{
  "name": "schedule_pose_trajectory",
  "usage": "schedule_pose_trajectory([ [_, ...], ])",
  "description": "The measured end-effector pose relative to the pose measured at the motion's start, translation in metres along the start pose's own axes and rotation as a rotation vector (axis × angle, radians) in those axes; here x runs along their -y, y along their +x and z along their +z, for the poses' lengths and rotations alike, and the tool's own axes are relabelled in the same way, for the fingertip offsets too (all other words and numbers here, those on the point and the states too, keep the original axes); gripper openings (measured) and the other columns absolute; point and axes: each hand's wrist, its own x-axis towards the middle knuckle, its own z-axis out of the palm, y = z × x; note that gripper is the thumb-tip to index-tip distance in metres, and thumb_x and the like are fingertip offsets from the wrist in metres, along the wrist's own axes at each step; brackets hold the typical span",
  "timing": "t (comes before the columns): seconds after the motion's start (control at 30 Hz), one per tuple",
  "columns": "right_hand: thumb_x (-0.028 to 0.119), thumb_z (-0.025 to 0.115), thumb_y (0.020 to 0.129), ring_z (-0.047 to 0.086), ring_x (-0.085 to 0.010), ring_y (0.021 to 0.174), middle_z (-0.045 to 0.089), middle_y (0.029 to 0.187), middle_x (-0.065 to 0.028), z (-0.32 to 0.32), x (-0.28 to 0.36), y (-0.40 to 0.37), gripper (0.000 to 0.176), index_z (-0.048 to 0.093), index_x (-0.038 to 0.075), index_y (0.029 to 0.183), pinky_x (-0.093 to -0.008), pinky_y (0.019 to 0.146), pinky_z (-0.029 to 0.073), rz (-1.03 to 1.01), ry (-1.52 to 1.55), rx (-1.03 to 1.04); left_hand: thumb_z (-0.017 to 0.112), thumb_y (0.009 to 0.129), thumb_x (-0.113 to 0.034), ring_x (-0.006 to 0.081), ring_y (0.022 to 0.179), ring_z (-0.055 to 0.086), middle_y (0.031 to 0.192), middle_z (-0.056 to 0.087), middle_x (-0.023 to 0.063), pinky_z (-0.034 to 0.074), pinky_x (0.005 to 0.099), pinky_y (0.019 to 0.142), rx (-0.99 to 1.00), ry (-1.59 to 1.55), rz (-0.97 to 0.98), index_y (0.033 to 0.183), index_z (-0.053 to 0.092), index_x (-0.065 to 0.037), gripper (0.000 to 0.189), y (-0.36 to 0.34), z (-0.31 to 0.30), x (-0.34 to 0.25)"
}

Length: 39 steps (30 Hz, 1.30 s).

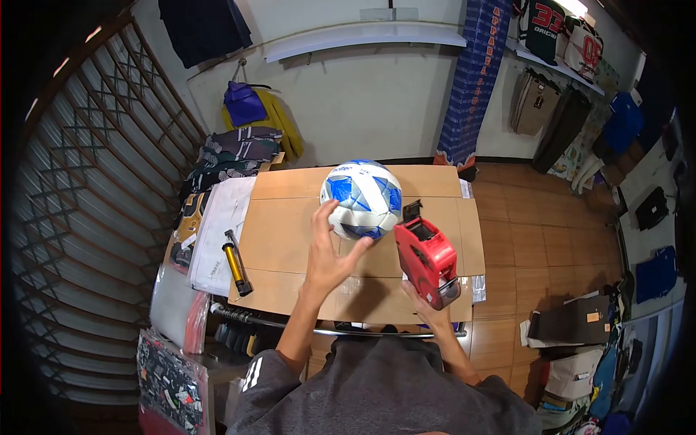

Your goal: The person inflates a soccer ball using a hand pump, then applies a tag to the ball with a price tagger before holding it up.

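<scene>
A white and blue soccer ball (362,197) sits on a flattened cardboard sheet (283,217) that covers the table. My left hand (331,250) is against the ball's near left side, thumb and fingers spread around its lower part and holding it. In my right hand (426,303) is a red price label gun (428,261), raised above the cardboard just right of the ball. My right fingers wrap its near end and are partly hidden by its body. A dark flap stands up at its far end.
A yellow and black hand pump (236,264) lies on white plastic packages (217,243) left of the cardboard. Folded clothes (239,148) are piled at the back left. A metal rail (348,332) runs along the table's near edge. Bags and garments line the right wall.
</scene>
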Motion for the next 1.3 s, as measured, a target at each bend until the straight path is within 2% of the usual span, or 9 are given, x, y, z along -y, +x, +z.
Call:
schedule_pose_trajectory([
  [0.1, 0.023, 0.085, 0.093, 0.074, -0.0204, 0.095, 0.078, 0.106, -0.0087, -0.013, -0.003, 0.01, 0.036, 0.073, 0.003, 0.121, -0.0382, 0.086, 0.059, -0.066, -0.089, -0.018, 0.092, 0.082, -0.035, 0.0412, 0.142, 0.05, 0.151, 0.047, 0.0276, 0.051, 0.0522, 0.108, -0.04, 0.153, -0.022, 0.155, 0.037, 0.007, 0.102, 0.008, 0.008, 0.029],
  [0.27, 0.021, 0.083, 0.095, 0.074, -0.0188, 0.094, 0.077, 0.105, -0.0086, -0.037, -0.024, 0.025, 0.033, 0.073, 0.001, 0.119, -0.0365, 0.084, 0.059, 0.167, -0.042, 0.111, 0.093, 0.081, -0.041, 0.0462, 0.147, 0.042, 0.156, 0.04, 0.033, 0.04, 0.0536, 0.12, -0.095, 0.275, -0.075, 0.158, 0.03, 0.013, 0.113, 0.025, 0.022, 0.064],
  [0.43, 0.018, 0.079, 0.098, 0.073, -0.0162, 0.088, 0.075, 0.109, -0.0082, -0.047, -0.018, 0.051, 0.035, 0.067, 0.002, 0.127, -0.0324, 0.074, 0.06, 0.243, 0.447, 0.146, 0.094, 0.077, -0.041, 0.0481, 0.151, 0.036, 0.162, 0.035, 0.0303, 0.034, 0.0557, 0.124, -0.024, 0.184, -0.081, 0.164, 0.037, -0.011, 0.109, 0.033, 0.037, 0.077],
  [0.63, 0.037, 0.078, 0.096, 0.079, -0.0283, 0.082, 0.075, 0.113, -0.0142, -0.054, -0.035, 0.077, 0.058, 0.055, 0.006, 0.14, -0.0284, 0.046, 0.049, 0.473, 0.563, 0.129, 0.097, 0.072, -0.042, 0.05, 0.149, 0.035, 0.157, 0.034, 0.0287, 0.037, 0.058, 0.122, -0.019, 0.203, -0.032, 0.157, 0.043, -0.012, 0.106, 0.025, 0.057, 0.051],
  [0.73, 0.037, 0.077, 0.096, 0.079, -0.0279, 0.08, 0.076, 0.114, -0.0157, -0.042, -0.036, 0.088, 0.06, 0.053, 0.006, 0.141, -0.0303, 0.046, 0.051, 0.421, 0.636, 0.08, 0.097, 0.071, -0.042, 0.0505, 0.149, 0.035, 0.157, 0.033, 0.0283, 0.037, 0.0594, 0.121, -0.011, 0.264, 0.012, 0.157, 0.042, -0.013, 0.106, 0.021, 0.064, 0.047],
  [0.83, 0.029, 0.073, 0.099, 0.074, -0.0281, 0.103, 0.07, 0.127, -0.0159, -0.043, -0.029, 0.096, 0.058, 0.052, 0.003, 0.146, -0.0491, 0.084, 0.067, 0.469, 0.562, 0.098, 0.098, 0.071, -0.044, 0.0503, 0.149, 0.034, 0.156, 0.034, 0.0281, 0.036, 0.0611, 0.121, -0.011, 0.301, 0.038, 0.157, 0.043, -0.014, 0.106, 0.02, 0.066, 0.044],
  [1.03, 0.02, 0.081, 0.093, 0.069, -0.0208, 0.111, 0.066, 0.133, -0.011, -0.029, -0.004, 0.104, 0.06, 0.054, 0.003, 0.144, -0.0414, 0.093, 0.061, 0.315, 0.449, -0.013, 0.097, 0.071, -0.044, 0.051, 0.149, 0.034, 0.156, 0.034, 0.0277, 0.036, 0.061, 0.121, -0.014, 0.291, 0.032, 0.157, 0.043, -0.014, 0.106, 0.022, 0.066, 0.046],
  [1.13, 0.014, 0.084, 0.09, 0.074, -0.0214, 0.093, 0.073, 0.114, -0.0115, -0.016, -0.003, 0.107, 0.049, 0.063, -0.001, 0.131, -0.0372, 0.068, 0.064, 0.185, 0.475, -0.124, 0.098, 0.07, -0.044, 0.051, 0.149, 0.034, 0.156, 0.034, 0.0274, 0.035, 0.0613, 0.121, -0.016, 0.293, 0.027, 0.157, 0.043, -0.014, 0.107, 0.021, 0.066, 0.045],
  [1.3, 0.014, 0.086, 0.088, 0.072, -0.0175, 0.098, 0.074, 0.115, -0.0096, -0.028, -0.02, 0.105, 0.045, 0.067, -0.001, 0.126, -0.0347, 0.084, 0.06, 0.108, 0.232, -0.064, 0.098, 0.07, -0.044, 0.0513, 0.148, 0.035, 0.155, 0.034, 0.0272, 0.035, 0.0618, 0.12, -0.016, 0.296, 0.022, 0.157, 0.043, -0.015, 0.107, 0.022, 0.066, 0.046],
])
